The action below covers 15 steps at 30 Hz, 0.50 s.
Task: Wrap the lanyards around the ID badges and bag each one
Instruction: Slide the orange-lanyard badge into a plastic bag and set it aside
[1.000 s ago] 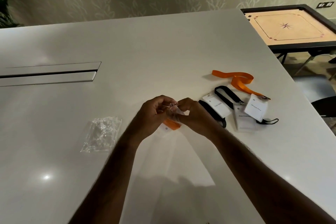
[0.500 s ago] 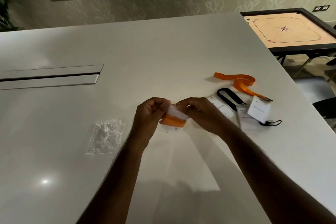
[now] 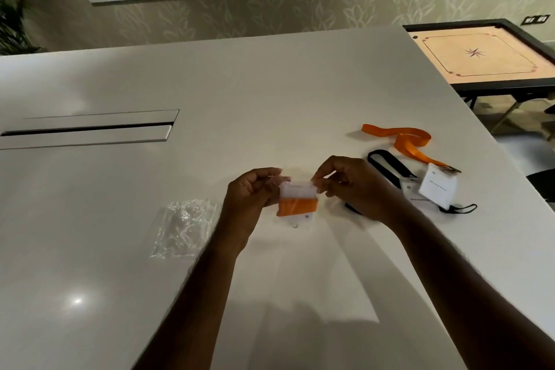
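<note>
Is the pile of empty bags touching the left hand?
Apart. In the head view, bare table shows between the bags and the left hand, which pinches the bagged orange badge.

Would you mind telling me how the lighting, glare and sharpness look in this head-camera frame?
Head view: dim, warm light; a bright glare spot on the white table at lower left; soft forearm shadows fall toward the near edge; the hands, left and right, and the bagged orange badge look slightly soft; badge print at right is unreadable; wide-angle bending at the table edges.
</note>
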Each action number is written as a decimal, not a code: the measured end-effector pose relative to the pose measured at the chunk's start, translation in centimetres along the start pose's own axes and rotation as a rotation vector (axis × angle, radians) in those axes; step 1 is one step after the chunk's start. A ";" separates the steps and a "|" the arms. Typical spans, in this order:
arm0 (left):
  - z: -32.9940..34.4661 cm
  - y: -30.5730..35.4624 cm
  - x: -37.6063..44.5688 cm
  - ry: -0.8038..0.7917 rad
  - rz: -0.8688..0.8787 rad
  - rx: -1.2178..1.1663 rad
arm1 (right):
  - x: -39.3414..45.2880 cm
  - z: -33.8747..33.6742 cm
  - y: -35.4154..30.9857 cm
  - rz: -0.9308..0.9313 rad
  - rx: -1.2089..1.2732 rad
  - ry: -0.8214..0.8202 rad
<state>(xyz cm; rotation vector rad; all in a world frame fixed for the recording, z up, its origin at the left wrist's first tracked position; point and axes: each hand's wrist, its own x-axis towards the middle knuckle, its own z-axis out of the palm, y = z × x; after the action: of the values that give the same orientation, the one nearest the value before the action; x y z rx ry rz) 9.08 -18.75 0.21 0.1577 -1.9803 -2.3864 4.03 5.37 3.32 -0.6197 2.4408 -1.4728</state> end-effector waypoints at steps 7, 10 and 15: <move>-0.7 -0.2 0.0 -0.068 -0.009 0.017 | 0.3 0.2 0.4 -0.071 -0.017 0.024; -0.9 -0.6 0.0 -0.065 -0.055 -0.041 | 0.3 0.2 0.6 -0.046 -0.036 0.050; -1.1 -1.2 0.5 -0.029 -0.103 0.041 | 0.5 0.3 0.5 -0.028 -0.079 0.052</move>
<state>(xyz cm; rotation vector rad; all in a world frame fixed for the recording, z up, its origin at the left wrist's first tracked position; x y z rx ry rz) 8.77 -19.68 -1.24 0.2331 -2.0843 -2.4228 3.59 5.09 2.77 -0.6417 2.5506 -1.4266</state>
